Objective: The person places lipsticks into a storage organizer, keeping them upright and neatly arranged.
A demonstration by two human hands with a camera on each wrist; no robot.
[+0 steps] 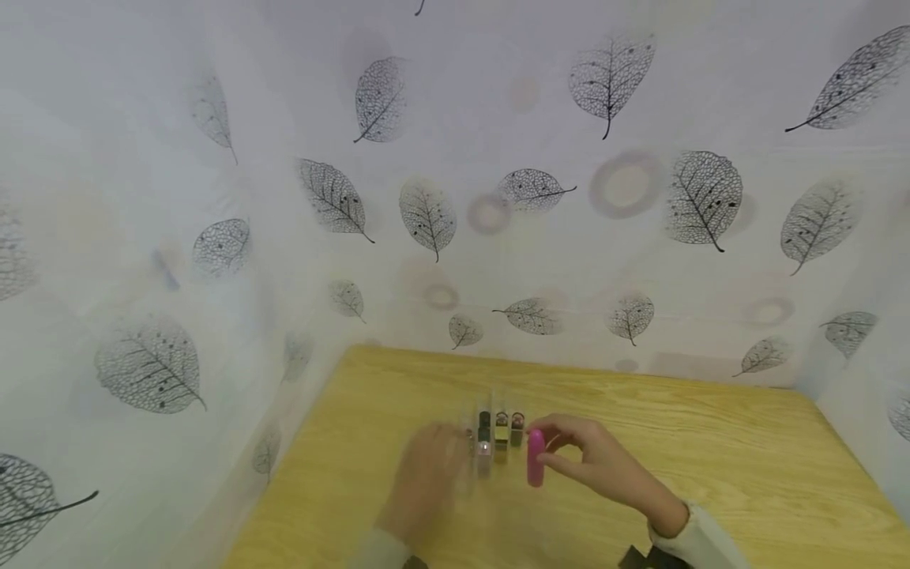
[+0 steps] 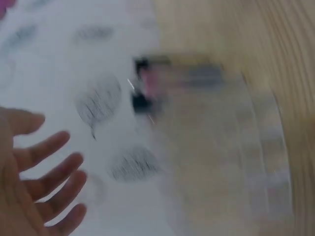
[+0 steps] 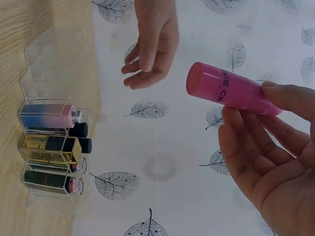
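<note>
My right hand (image 1: 593, 458) pinches a bright pink lipstick tube (image 3: 234, 91) between thumb and fingers. Dark lettering runs along the tube, which stands almost upright in the head view, above the wooden table. On the other side of a clear stepped lipstick holder (image 3: 42, 61) is my left hand (image 1: 426, 478), blurred in the head view. Its fingers are spread and relaxed with nothing in them, as the left wrist view shows. Inside the holder sit several lipsticks, among them a pink-and-blue one (image 3: 47, 116), a gold one (image 3: 51, 149) and a dark green one (image 3: 47, 181).
Beneath everything is a wood-grain table (image 1: 711, 442). White sheeting (image 1: 455, 118) printed with grey leaves rises behind it and at both sides. Several compartments of the holder show no lipstick in the right wrist view.
</note>
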